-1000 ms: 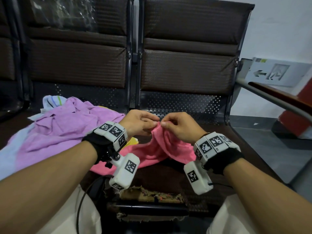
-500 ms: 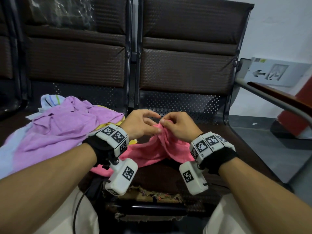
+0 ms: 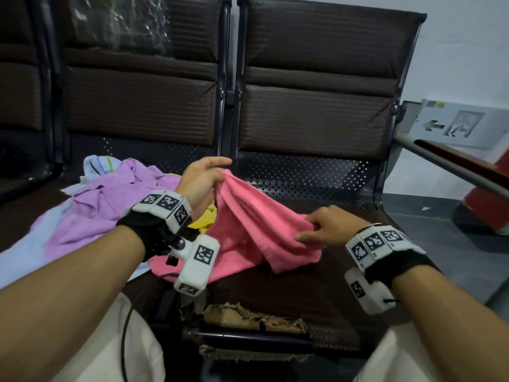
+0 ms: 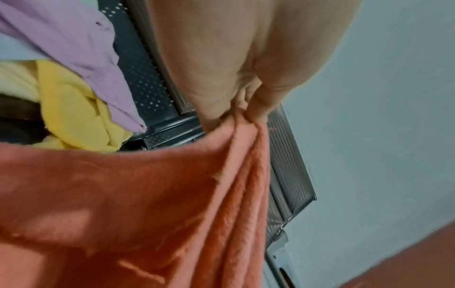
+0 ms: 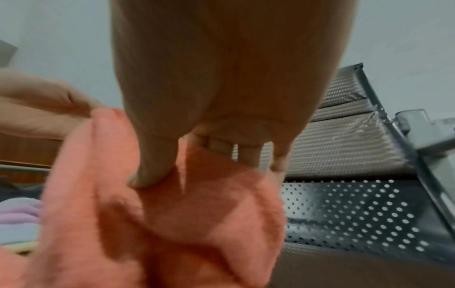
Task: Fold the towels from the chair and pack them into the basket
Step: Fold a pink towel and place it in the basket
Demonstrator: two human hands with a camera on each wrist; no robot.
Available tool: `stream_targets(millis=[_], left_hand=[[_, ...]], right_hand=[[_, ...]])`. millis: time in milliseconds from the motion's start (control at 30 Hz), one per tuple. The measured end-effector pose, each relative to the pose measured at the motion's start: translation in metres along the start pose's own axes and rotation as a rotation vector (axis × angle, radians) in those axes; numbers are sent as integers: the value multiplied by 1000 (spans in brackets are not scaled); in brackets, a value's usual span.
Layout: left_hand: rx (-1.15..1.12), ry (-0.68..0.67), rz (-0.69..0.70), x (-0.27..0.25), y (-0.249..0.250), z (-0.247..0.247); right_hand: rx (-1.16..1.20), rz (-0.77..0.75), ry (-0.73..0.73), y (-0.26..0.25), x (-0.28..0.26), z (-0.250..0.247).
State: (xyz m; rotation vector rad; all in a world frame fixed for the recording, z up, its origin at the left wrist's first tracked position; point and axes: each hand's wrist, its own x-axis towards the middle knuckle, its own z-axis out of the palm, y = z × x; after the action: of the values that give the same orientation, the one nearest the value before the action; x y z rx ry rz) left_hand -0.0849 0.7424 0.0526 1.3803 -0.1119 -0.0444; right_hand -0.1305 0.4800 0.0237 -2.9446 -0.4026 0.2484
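Note:
A pink towel hangs stretched between my two hands above the brown chair seat. My left hand pinches its upper corner, raised near the gap between the two seats; the left wrist view shows that pinch on the pink towel. My right hand pinches the towel's edge lower and to the right, thumb on top of the pink towel. To the left, a heap holds a lilac towel, a yellow towel and a pale blue towel. No basket is in view.
Two brown padded backrests stand behind the seats, with perforated metal below them. A metal armrest runs along the right. The seat's front edge is torn, with foam showing. A grey floor lies at the right.
My hands were together on one bunched spot of the pink towel; now they have drawn apart, the left up, the right out and down to the right, spreading the towel.

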Motion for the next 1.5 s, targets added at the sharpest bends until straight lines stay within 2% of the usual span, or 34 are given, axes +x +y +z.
stream_targets(millis=[67, 133, 233, 300, 433, 533, 600, 700, 833, 933, 1033, 1167, 1333, 1500], left_hand=[[-57, 68, -13, 3, 1, -8], [-1, 144, -18, 7, 0, -16], [249, 251, 25, 12, -3, -25], [360, 275, 34, 13, -5, -29], [441, 220, -80, 16, -5, -37], [572, 204, -14, 17, -8, -39], [680, 166, 16, 16, -11, -40], [694, 170, 24, 15, -16, -43], [880, 130, 80, 14, -24, -51], [1157, 90, 191, 12, -30, -60], [1292, 99, 203, 13, -32, -66], [1302, 85, 225, 3, -27, -61], [1084, 116, 427, -27, -16, -26], [860, 271, 495, -35, 24, 0]], right_hand=[[-123, 119, -92, 7, -2, 0], [-185, 236, -155, 13, -6, 1], [-117, 347, -119, 18, -12, -1], [-74, 366, -60, 20, -15, -4], [-113, 378, -28, 18, -20, -5], [-70, 434, 33, 18, -25, -8], [-55, 428, 137, 20, -26, -9], [-74, 378, 311, 20, -28, -11], [-204, 348, 324, 19, -32, -12], [-41, 424, 367, 23, -37, -11], [71, 404, 440, 24, -40, -12], [174, 350, 604, 16, -47, -23], [359, 333, 813, -3, -51, -53], [734, 240, 930, -18, -59, -76]])
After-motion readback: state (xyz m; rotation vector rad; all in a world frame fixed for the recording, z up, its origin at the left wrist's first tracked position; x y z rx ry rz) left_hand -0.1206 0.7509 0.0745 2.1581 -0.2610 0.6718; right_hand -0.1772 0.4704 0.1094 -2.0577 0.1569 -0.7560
